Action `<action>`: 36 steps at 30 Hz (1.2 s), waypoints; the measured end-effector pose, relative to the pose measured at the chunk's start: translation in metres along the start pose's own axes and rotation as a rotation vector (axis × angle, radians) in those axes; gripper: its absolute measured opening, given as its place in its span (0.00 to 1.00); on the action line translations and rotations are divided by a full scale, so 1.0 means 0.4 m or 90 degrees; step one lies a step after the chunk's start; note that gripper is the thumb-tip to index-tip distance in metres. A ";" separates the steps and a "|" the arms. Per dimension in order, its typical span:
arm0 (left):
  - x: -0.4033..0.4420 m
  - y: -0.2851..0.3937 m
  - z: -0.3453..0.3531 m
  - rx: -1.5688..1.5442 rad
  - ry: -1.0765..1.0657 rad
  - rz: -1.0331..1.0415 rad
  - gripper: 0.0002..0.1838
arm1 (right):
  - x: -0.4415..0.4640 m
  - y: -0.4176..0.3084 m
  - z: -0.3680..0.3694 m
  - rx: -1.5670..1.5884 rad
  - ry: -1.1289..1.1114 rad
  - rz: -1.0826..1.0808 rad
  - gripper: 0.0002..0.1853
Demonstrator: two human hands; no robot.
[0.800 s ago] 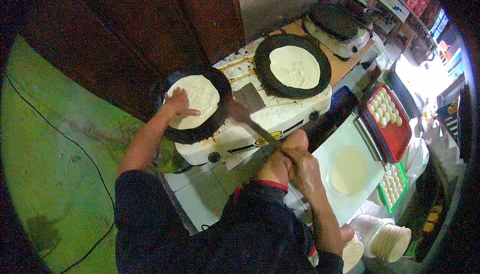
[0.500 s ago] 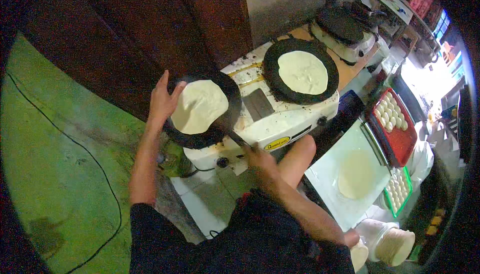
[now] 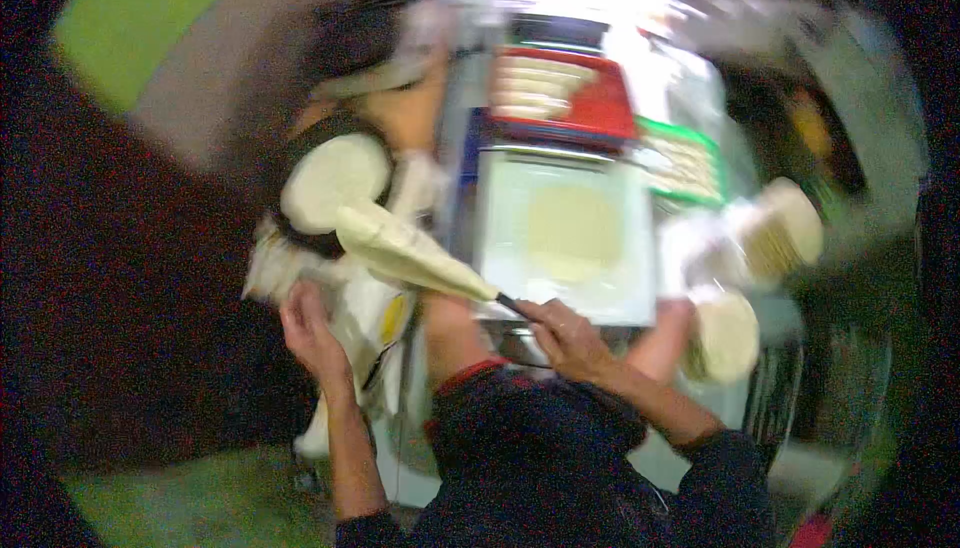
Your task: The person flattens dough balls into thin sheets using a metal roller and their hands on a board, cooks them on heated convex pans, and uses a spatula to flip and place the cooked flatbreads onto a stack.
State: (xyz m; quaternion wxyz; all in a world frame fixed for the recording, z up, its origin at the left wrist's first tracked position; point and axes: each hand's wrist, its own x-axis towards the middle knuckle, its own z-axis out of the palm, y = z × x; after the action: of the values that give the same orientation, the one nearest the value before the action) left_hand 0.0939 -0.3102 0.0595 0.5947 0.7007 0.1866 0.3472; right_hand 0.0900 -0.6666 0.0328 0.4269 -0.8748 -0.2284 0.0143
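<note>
Left hand (image 3: 316, 335): loosely open, blurred, seemingly empty, beside the stove (image 3: 358, 316).
Black pan (image 3: 322, 240): holds a pale flatbread (image 3: 335, 182).
Draped flatbread (image 3: 415, 255): stretches from near the pan to a dark handle (image 3: 510, 302); keeping level should prevent slipping.
Right hand (image 3: 566, 339): gripping that handle.

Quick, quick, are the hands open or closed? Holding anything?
Left hand: too blurred to tell; nothing seen in it.
Right hand: closed around a dark handle, flatbread at its far end.
</note>
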 end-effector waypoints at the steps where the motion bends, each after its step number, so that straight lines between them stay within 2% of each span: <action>1: -0.053 -0.011 0.095 -0.017 -0.103 -0.048 0.17 | -0.088 0.034 -0.093 -0.024 0.029 0.091 0.23; 2: -0.120 -0.006 0.207 -0.019 -0.230 -0.065 0.17 | -0.193 0.092 -0.181 -0.131 0.081 0.134 0.24; 3: -0.208 0.023 0.309 -0.027 -0.335 -0.067 0.18 | -0.272 0.109 -0.259 -0.185 0.158 0.113 0.25; 4: -0.283 0.020 0.370 -0.073 -0.436 -0.130 0.18 | -0.349 0.118 -0.338 -0.240 0.237 0.098 0.25; 6: -0.448 0.005 0.514 -0.145 -0.612 -0.238 0.18 | -0.487 0.112 -0.438 -0.193 0.288 0.334 0.24; 7: -0.529 0.031 0.579 -0.137 -0.657 -0.334 0.19 | -0.549 0.100 -0.474 -0.183 0.288 0.458 0.23; 8: -0.611 0.051 0.639 -0.131 -0.729 -0.400 0.20 | -0.621 0.115 -0.485 -0.205 0.327 0.469 0.23; 9: -0.690 0.047 0.696 -0.180 -0.758 -0.491 0.19 | -0.686 0.147 -0.483 -0.225 0.361 0.473 0.22; 10: -0.762 -0.017 0.864 -0.160 -0.801 -0.566 0.20 | -0.713 0.299 -0.487 -0.215 0.405 0.490 0.22; 11: -0.774 -0.041 0.879 -0.160 -0.871 -0.472 0.20 | -0.716 0.268 -0.457 -0.164 0.408 0.529 0.22; 12: -0.822 -0.091 0.910 -0.250 -0.931 -0.591 0.20 | -0.747 0.258 -0.452 -0.108 0.422 0.551 0.21; 14: -0.914 -0.106 0.985 -0.249 -0.893 -0.750 0.29 | -0.831 0.287 -0.445 -0.030 0.443 0.557 0.20; 15: -0.951 -0.106 1.008 -0.249 -0.865 -0.827 0.34 | -0.862 0.285 -0.455 0.071 0.442 0.613 0.20; 16: -0.973 -0.114 1.014 -0.227 -0.904 -0.763 0.38 | -0.878 0.267 -0.470 0.174 0.438 0.666 0.20; 18: -1.030 -0.196 1.066 -0.162 -0.923 -0.694 0.35 | -0.922 0.272 -0.508 0.305 0.428 0.718 0.20; 20: -1.022 -0.233 1.069 0.011 -0.982 -0.467 0.32 | -0.962 0.331 -0.496 0.380 0.422 0.714 0.20; 21: -0.994 -0.186 1.042 0.144 -1.016 -0.274 0.31 | -0.984 0.379 -0.489 0.363 0.395 0.708 0.20; 23: -0.961 -0.072 1.002 0.241 -0.967 -0.074 0.27 | -1.020 0.494 -0.471 0.331 0.342 0.693 0.20; 24: -0.970 -0.006 0.991 0.206 -0.906 -0.068 0.27 | -1.026 0.540 -0.474 0.241 0.302 0.700 0.21; 25: -0.977 0.056 0.979 0.171 -0.844 -0.063 0.28 | -1.041 0.565 -0.467 0.168 0.319 0.666 0.21; 27: -0.972 0.168 0.956 0.135 -0.851 -0.023 0.27 | -1.061 0.603 -0.457 0.020 0.349 0.592 0.23; 28: -0.971 0.224 0.944 0.116 -0.853 -0.006 0.26 | -1.060 0.597 -0.462 0.059 0.382 0.657 0.24; 31: -0.974 0.316 0.928 0.050 -0.856 0.044 0.24 | -1.098 0.622 -0.457 -0.122 0.397 0.556 0.24; 33: -1.042 0.175 0.963 0.078 -0.874 0.161 0.21 | -1.106 0.642 -0.434 -0.141 0.388 0.584 0.22; 35: -1.167 -0.086 1.020 0.195 -0.877 0.407 0.26 | -1.109 0.671 -0.412 -0.146 0.373 0.633 0.20; 36: -1.208 -0.197 1.024 0.258 -0.887 0.554 0.32 | -1.094 0.661 -0.406 -0.056 0.390 0.715 0.18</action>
State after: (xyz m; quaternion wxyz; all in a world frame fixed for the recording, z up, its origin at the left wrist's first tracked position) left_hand 0.0630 -0.9069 -0.1654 0.2497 0.8572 -0.4503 -0.0062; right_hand -0.1634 -1.1075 -0.1379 0.3638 -0.8424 0.3968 -0.0244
